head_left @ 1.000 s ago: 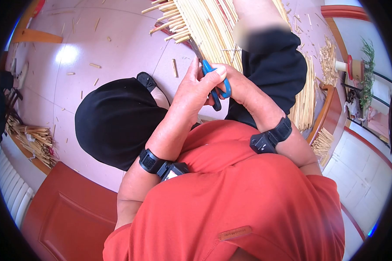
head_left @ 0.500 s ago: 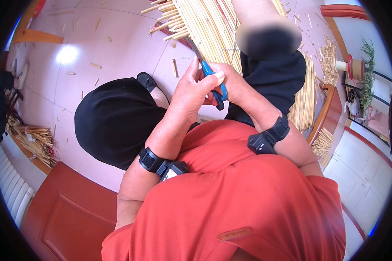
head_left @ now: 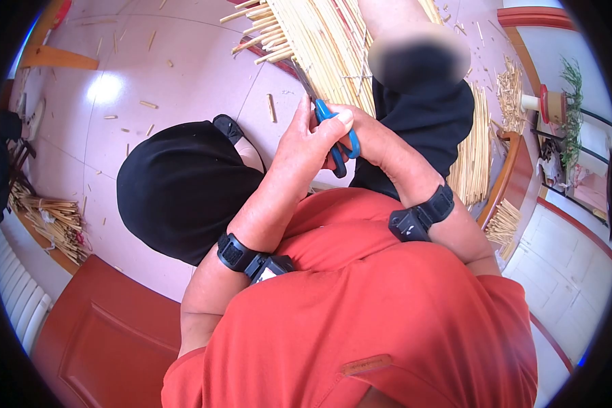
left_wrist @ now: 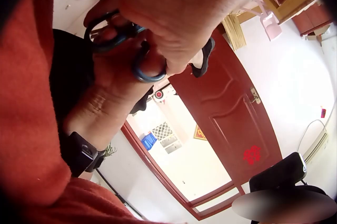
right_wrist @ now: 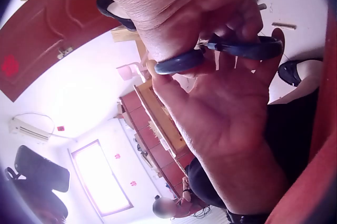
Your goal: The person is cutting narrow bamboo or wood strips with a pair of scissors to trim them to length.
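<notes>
two hands [head_left: 306,139] grip scissors [head_left: 321,108], their rounded loop handles [head_left: 355,141] bright blue and black.

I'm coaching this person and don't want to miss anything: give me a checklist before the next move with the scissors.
1. Left hand gripping the blue-handled scissors: ok.
2. Right hand also at the handles: ok.
3. Blades at the edge of the stalk layer: ok.
4. Stalk between the blades: cannot tell.
5. Stalk ends even: not ok, they jut out unequally.
6. Floor free of loose stalk pieces: not ok.
</notes>
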Demonstrator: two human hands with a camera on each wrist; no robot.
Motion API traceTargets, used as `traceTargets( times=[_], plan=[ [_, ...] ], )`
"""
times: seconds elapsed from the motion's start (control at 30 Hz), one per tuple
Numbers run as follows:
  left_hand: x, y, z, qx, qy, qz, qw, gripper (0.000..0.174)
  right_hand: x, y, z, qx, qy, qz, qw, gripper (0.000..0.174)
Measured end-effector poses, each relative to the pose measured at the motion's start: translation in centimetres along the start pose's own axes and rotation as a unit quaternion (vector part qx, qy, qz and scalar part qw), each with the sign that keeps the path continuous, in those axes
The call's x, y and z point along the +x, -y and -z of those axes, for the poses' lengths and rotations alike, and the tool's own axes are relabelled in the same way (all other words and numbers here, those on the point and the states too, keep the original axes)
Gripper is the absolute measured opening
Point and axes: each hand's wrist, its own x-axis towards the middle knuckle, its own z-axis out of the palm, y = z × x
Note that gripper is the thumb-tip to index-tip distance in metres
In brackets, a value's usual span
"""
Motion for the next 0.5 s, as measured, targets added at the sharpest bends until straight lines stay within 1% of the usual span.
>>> traceTargets(
  times=[0.03,0.27,0.33,0.5],
  plan=[
    [0.0,-0.1,0.0,0.006,-0.008,0.001,1.0,0.072,0.1,0.1,-0.1,-0.031,-0.013,0.001,0.999,0.018],
    [0.5,-0.4,0.5,0.015,-0.012,0.01,1.0,0.073,0.5,0.5,0.0,0.014,-0.008,-0.001,1.0,0.019],
    [0.7,-0.5,0.7,0.014,-0.013,0.013,1.0,0.073,0.6,1.1,0.0,0.023,-0.008,-0.02,1.0,0.019],
    [0.9,-0.9,0.9,0.009,-0.01,0.022,1.0,0.077,1.3,0.5,0.4,-0.008,-0.01,-0.007,1.0,0.02]
  ],
)
